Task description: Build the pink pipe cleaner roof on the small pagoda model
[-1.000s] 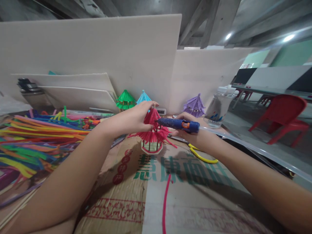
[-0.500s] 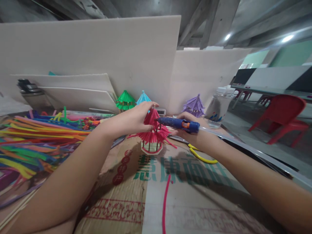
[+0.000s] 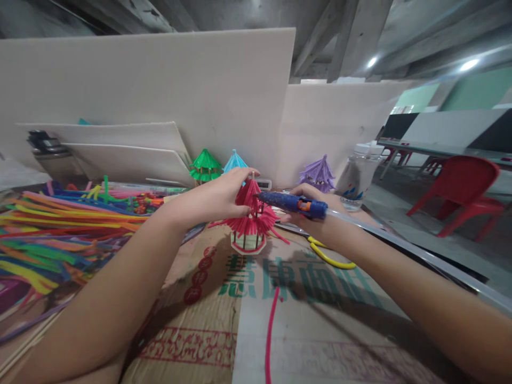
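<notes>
A small red pavilion model (image 3: 250, 226) with a two-tiered pleated roof stands on the printed cardboard (image 3: 200, 330). My left hand (image 3: 222, 194) is closed on its upper roof, thumb on the near side and fingers at the peak. In my right hand (image 3: 310, 213) is a blue glue gun (image 3: 292, 204), a long clear glue stick (image 3: 384, 234) trailing from its back end. The gun's nozzle points left and meets the right side of the upper roof; whether it touches is hard to tell. Most of the right fingers are hidden behind the gun.
Colourful pipe cleaners (image 3: 76, 224) heap at the left. Behind stand green (image 3: 205, 166), light blue (image 3: 235, 160) and purple (image 3: 318, 173) pavilion models. Yellow-handled scissors (image 3: 330, 258) lie under my right forearm. A clear jar (image 3: 358, 176) is at right; a red pipe cleaner (image 3: 272, 336) lies in front.
Both hands, the pavilion model and the glue gun keep nearly the same positions. The whole view has shifted very slightly.
</notes>
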The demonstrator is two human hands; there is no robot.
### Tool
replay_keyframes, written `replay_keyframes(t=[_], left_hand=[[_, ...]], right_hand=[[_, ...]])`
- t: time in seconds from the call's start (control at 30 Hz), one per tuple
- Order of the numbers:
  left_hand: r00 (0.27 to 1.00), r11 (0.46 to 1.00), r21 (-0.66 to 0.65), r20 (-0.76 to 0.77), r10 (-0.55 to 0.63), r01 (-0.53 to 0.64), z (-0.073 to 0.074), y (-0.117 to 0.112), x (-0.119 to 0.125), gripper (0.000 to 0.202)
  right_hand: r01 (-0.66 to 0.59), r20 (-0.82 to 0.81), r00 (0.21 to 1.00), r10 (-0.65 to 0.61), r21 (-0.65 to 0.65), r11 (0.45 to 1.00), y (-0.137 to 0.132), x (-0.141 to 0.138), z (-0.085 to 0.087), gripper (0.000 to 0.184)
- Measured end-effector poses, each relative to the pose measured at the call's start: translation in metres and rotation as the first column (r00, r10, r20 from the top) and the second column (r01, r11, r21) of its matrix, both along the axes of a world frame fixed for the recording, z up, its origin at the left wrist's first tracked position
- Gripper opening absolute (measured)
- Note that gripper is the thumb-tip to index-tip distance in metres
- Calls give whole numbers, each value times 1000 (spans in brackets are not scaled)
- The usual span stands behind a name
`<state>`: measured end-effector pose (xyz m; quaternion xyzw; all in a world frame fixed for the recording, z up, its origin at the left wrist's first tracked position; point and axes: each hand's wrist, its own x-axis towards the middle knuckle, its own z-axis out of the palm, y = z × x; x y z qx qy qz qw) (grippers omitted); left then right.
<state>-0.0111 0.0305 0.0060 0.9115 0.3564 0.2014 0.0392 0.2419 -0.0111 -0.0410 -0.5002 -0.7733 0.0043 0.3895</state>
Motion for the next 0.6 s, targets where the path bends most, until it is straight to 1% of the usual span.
replay_keyframes(t=[0.17, 0.3, 0.43, 0.6], left_hand=[[1000, 1000, -5, -4, 12, -13, 0, 0, 1, 71], [1000, 1000, -6, 0, 11, -11, 0, 0, 0, 72], [1000, 1000, -7, 4, 21, -21, -1, 0, 1, 74], [998, 998, 30, 36, 54, -55, -7, 1, 6, 81]], right_hand=[[17, 21, 1000, -17, 12, 1000, 0, -1, 0, 37], [12, 1, 1000, -12, -34, 999, -3, -2, 3, 34], [19, 1, 1000, -19, -103, 994, -6, -4, 9, 37], [49, 18, 999, -47, -102, 994, -8, -5, 14, 39]])
